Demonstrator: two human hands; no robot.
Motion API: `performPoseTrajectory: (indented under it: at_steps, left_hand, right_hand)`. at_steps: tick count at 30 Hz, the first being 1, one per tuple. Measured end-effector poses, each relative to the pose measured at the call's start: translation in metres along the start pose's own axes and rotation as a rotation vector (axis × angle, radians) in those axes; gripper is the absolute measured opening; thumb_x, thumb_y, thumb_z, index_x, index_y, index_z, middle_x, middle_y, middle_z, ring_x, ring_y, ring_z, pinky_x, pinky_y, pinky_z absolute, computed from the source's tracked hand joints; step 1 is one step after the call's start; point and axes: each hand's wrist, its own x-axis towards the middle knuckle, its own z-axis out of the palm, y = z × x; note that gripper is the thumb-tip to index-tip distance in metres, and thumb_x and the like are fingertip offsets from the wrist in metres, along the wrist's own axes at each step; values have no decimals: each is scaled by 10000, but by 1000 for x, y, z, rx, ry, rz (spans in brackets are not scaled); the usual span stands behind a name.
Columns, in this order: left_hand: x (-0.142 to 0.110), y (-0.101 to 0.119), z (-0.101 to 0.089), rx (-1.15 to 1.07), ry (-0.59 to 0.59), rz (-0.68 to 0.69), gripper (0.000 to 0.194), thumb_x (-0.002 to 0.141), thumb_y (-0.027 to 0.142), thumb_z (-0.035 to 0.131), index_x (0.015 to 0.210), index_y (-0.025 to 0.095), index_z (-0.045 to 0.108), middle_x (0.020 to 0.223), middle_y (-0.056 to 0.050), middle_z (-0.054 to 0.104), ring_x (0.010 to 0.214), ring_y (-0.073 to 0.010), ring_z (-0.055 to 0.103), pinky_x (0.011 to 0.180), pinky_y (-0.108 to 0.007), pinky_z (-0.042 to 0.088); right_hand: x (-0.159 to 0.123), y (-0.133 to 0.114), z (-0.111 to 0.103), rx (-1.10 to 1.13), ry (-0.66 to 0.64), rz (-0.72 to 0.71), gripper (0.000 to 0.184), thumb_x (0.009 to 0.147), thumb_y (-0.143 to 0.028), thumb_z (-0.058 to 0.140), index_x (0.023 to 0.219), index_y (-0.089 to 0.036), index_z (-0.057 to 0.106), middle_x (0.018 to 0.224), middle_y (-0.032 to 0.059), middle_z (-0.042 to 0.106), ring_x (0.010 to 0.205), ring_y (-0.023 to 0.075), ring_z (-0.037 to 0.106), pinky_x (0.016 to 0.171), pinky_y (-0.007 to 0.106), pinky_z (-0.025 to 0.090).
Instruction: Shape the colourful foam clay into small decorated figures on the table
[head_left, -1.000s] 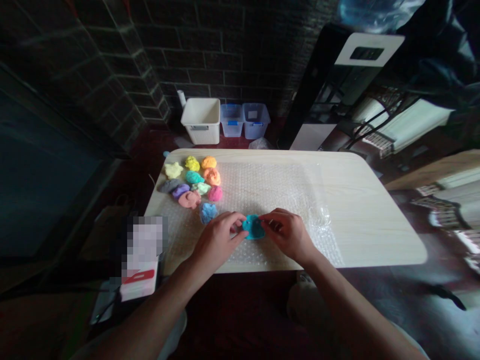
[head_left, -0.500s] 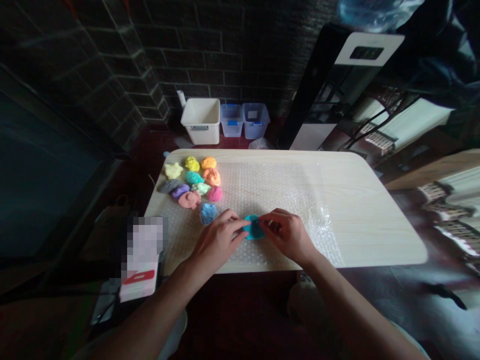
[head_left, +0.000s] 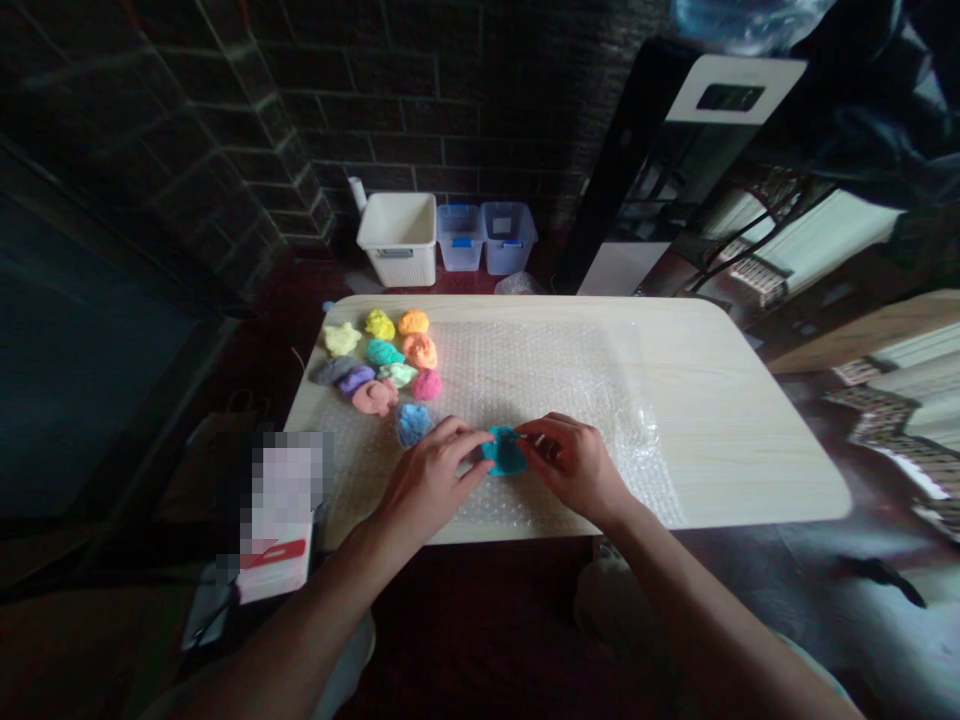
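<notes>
A teal piece of modelling clay point(head_left: 505, 455), hollowed like a shallow dish, is between my hands above the bubble wrap point(head_left: 540, 380). My left hand point(head_left: 439, 468) grips its left edge between thumb and fingers. At the upper right edge my right hand point(head_left: 576, 460) pinches the rim, with thumb and forefinger close together. A light blue clay lump point(head_left: 412, 424) lies just beyond my left hand. Behind it sit several other lumps, among them a pink one point(head_left: 427, 384), a salmon one point(head_left: 373, 397) and an orange one point(head_left: 420, 350).
The wooden table point(head_left: 735, 430) carries the bubble wrap. At the left front edge stands a box with a red mark point(head_left: 277, 555). Beyond the table are a white bin point(head_left: 399, 240), two clear bluish bins point(head_left: 508, 240) and a water dispenser point(head_left: 637, 180).
My left fingers reached over the teal clay half a second ago and now lie back at its left edge. My right hand keeps pinching the rim. The view has shifted slightly.
</notes>
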Motion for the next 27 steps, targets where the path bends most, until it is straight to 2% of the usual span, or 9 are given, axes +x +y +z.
performPoseTrajectory:
  at_steps: [3, 11, 16, 22, 27]
  left_hand:
    - [0, -1, 0, 9, 14, -5, 243, 929, 187, 701, 1170, 219, 710, 1020, -47, 664, 880, -178, 678, 767, -295, 567]
    - [-1, 1, -1, 135, -20, 95, 193, 965, 201, 649, 1123, 227, 757, 1013, -59, 676, 884, -174, 681, 806, -288, 563]
    - [-1, -1, 1, 155, -16, 102, 189, 955, 197, 656, 1105, 236, 765, 994, -53, 671, 875, -173, 676, 793, -282, 558]
    - [-1, -1, 1, 203, -36, 99, 190, 962, 202, 639, 1107, 236, 756, 999, -52, 667, 887, -178, 670, 796, -289, 550]
    - [-2, 1, -1, 195, -48, 89, 203, 979, 211, 611, 1137, 223, 739, 1025, -58, 671, 894, -179, 672, 804, -292, 552]
  right_hand:
    - [0, 0, -1, 0, 0, -8, 172, 926, -233, 643, 998, -164, 783, 812, 49, 703, 629, 128, 644, 569, 250, 481]
    - [-1, -2, -1, -3, 13, -19, 174, 936, -234, 633, 997, -159, 778, 813, 52, 707, 624, 128, 650, 567, 245, 483]
    - [-4, 0, -1, -88, -38, -91, 210, 951, -220, 607, 1040, -161, 788, 880, 65, 707, 603, 117, 633, 602, 261, 497]
    - [-6, -2, -4, -239, -124, -177, 266, 959, -246, 589, 1117, -184, 794, 1010, 98, 731, 708, 163, 684, 660, 292, 528]
    - [-5, -3, -6, -215, -138, -188, 275, 961, -248, 571, 1092, -182, 804, 999, 103, 732, 781, 196, 703, 691, 315, 538]
